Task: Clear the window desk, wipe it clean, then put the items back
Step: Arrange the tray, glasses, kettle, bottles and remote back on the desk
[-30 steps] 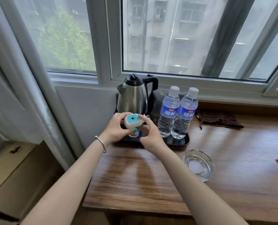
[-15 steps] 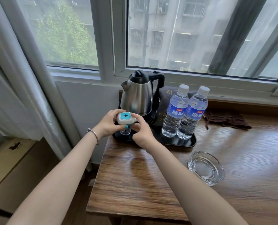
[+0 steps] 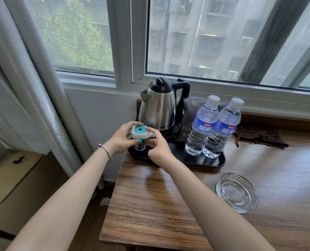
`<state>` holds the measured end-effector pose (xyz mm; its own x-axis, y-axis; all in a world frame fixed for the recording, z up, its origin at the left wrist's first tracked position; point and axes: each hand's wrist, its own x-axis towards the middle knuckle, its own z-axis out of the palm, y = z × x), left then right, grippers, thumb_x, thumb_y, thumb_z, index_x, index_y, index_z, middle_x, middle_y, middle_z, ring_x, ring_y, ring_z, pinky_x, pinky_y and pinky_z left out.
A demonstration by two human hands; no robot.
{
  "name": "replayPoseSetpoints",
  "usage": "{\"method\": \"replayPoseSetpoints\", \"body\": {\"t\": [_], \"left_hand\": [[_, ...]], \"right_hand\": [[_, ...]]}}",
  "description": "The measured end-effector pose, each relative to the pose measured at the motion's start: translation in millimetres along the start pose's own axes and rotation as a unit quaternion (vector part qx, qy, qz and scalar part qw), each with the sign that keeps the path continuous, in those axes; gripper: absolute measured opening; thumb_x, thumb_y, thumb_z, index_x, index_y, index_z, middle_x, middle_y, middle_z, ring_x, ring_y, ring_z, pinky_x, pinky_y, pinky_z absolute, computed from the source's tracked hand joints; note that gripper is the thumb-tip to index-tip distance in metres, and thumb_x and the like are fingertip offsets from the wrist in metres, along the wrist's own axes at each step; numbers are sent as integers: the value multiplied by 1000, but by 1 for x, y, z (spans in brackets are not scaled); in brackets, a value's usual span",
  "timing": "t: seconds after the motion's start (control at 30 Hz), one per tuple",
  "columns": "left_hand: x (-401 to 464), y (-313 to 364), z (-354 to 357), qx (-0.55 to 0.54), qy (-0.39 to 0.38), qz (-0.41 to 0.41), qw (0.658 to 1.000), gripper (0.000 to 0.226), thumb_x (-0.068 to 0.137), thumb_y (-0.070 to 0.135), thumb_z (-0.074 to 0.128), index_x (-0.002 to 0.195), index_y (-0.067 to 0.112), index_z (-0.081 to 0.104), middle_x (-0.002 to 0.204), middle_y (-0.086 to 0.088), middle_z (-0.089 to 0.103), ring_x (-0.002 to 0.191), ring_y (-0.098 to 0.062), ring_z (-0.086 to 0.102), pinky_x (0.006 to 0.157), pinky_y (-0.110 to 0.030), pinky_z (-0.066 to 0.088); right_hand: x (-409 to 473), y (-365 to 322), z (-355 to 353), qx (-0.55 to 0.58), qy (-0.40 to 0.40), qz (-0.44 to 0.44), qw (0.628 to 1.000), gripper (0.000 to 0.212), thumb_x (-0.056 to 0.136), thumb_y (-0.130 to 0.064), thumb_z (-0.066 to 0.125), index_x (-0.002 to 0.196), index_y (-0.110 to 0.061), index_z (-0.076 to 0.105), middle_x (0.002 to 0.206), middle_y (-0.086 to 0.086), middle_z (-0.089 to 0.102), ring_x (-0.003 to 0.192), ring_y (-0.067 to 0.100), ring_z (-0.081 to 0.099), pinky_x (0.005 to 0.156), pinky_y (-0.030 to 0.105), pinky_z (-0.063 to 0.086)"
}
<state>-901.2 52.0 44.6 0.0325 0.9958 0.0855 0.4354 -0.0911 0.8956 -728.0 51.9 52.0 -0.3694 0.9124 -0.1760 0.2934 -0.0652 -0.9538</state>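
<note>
Lowering device (image 3: 139,133), gripped in both left hand (image 3: 121,140) and right hand (image 3: 157,147), onto tray (image 3: 201,159); likely putting items back.

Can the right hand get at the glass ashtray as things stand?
Probably not right away: the right hand, with the left hand, grips the white-and-teal device. The path to the ashtray over the bare desk looks free.

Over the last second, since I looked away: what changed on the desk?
Both hands, left hand and right hand, lowered the small white and teal device toward the front left of the black tray, keeping hold of it. The kettle, two water bottles, glass ashtray and brown cloth stayed put.
</note>
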Motion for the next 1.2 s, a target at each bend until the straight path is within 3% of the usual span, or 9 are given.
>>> {"method": "replayPoseSetpoints", "body": {"t": [0.1, 0.23, 0.37, 0.5, 0.63, 0.73, 0.9, 1.07, 1.2], "left_hand": [[4, -2, 0, 33, 5, 0, 999, 61, 77, -1, 74, 127, 26, 51, 132, -10, 50, 122, -23, 52, 107, -46, 43], [2, -4, -1, 58, 4, -5, 998, 69, 77, 7, 77, 131, 36, 46, 134, -4, 44, 128, -20, 45, 108, -43, 42], [-3, -3, -3, 86, 10, -11, 996, 85, 77, 13, 79, 147, 25, 33, 144, -3, 35, 137, -19, 34, 113, -41, 34], [-11, 3, -3, 93, 35, 3, 995, 92, 77, 18, 80, 151, 26, 25, 149, -2, 30, 140, -16, 28, 118, -39, 23], [-18, 17, 4, 92, 42, 34, 994, 91, 77, 20, 79, 148, 35, 25, 144, 5, 33, 135, -9, 31, 113, -28, 23], [-18, 36, 21, 88, 26, 54, 994, 87, 77, 20, 79, 146, 34, 28, 139, 7, 35, 133, -12, 36, 112, -27, 27], [-20, 75, 65, 133, 14, 144, 981, 82, 78, 18, 79, 146, 19, 34, 142, 6, 38, 134, -9, 33, 109, -12, 20], [-21, 118, 119, 29, -65, 149, 986, 72, 84, 12, 72, 143, 26, 34, 143, 8, 38, 133, 1, 35, 110, -26, 30], [-8, 142, 168, 37, -90, 169, 981, 73, 84, 18, 73, 146, 22, 34, 144, 4, 42, 136, -7, 36, 115, -32, 30]], "right_hand": [[4, 1, 0, 6, -1, 1, 1000, 91, 73, 27, 44, 142, -32, 42, 121, 4, 62, 112, 11, 58, 88, 24, 52], [3, 2, -1, 6, -7, 7, 1000, 90, 74, 26, 46, 137, -38, 43, 117, 0, 58, 101, 5, 58, 72, 15, 51], [1, 3, -6, 10, 15, -1, 1000, 87, 74, 25, 43, 130, -42, 45, 122, 1, 53, 119, 18, 55, 82, 18, 52], [-9, 11, -22, 5, 32, -8, 999, 84, 76, 23, 42, 126, -44, 45, 124, 5, 51, 115, 20, 59, 95, 33, 54], [-22, 14, -44, 12, 42, -8, 999, 86, 78, 24, 40, 135, -40, 44, 128, 6, 50, 115, 20, 59, 77, 23, 55], [-33, 11, -58, 29, 50, -20, 998, 85, 79, 24, 40, 136, -38, 44, 129, 5, 50, 117, 20, 58, 67, 14, 51], [-59, 6, -86, 48, 55, -57, 996, 83, 79, 24, 42, 140, -33, 43, 128, 5, 49, 115, 20, 57, 73, 18, 52], [-87, 7, -127, 51, 72, -100, 991, 77, 78, 24, 47, 135, -28, 46, 125, 4, 54, 111, 13, 56, 79, 12, 50], [-110, 15, -177, 61, 107, -108, 986, 74, 77, 28, 49, 127, -26, 48, 120, 0, 56, 117, 17, 54, 87, 17, 50]]}}
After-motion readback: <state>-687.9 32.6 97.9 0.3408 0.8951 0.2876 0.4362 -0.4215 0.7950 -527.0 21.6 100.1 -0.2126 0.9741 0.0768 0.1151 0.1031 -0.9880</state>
